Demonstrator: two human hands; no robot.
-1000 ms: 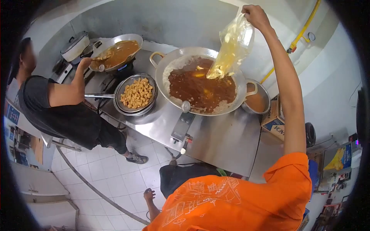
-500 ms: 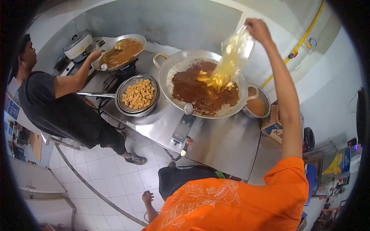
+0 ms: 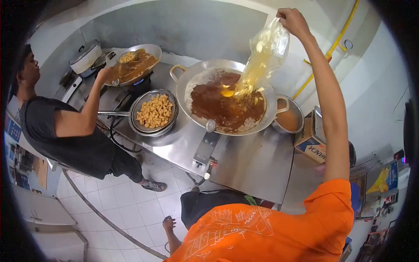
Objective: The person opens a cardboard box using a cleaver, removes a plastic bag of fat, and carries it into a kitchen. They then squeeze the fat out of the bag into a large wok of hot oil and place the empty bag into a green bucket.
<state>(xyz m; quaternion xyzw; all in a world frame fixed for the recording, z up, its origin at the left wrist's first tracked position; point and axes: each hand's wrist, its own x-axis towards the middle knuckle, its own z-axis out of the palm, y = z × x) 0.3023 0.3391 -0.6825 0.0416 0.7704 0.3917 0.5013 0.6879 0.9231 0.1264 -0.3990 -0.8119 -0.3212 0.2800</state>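
Note:
High above the wide two-handled wok (image 3: 183, 94), my right hand (image 3: 293, 22) grips a clear plastic bag (image 3: 270, 43) by its upper end. The bag hangs tilted, mouth down, and pale yellow contents (image 3: 253, 74) slide out of it into the wok. Dark reddish-brown liquid (image 3: 209, 107) fills the wok, with whitish foam round the edge and a bright yellow lump at the surface. My left hand (image 3: 168, 223) hangs low by my side over the tiled floor, fingers loosely bent and apart, with nothing visible in it.
A strainer of browned pieces (image 3: 155, 111) rests on a bowl left of the wok. Farther left, a co-worker (image 3: 65, 126) stirs a second wok (image 3: 150, 50). A metal pot (image 3: 297, 126) and a cardboard box (image 3: 310, 142) stand to the right. A yellow pipe (image 3: 338, 41) runs along the wall.
My right hand has risen slightly with the bag, and more of its contents have slid down into the wok. The co-worker's utensil now lifts pieces from the second wok.

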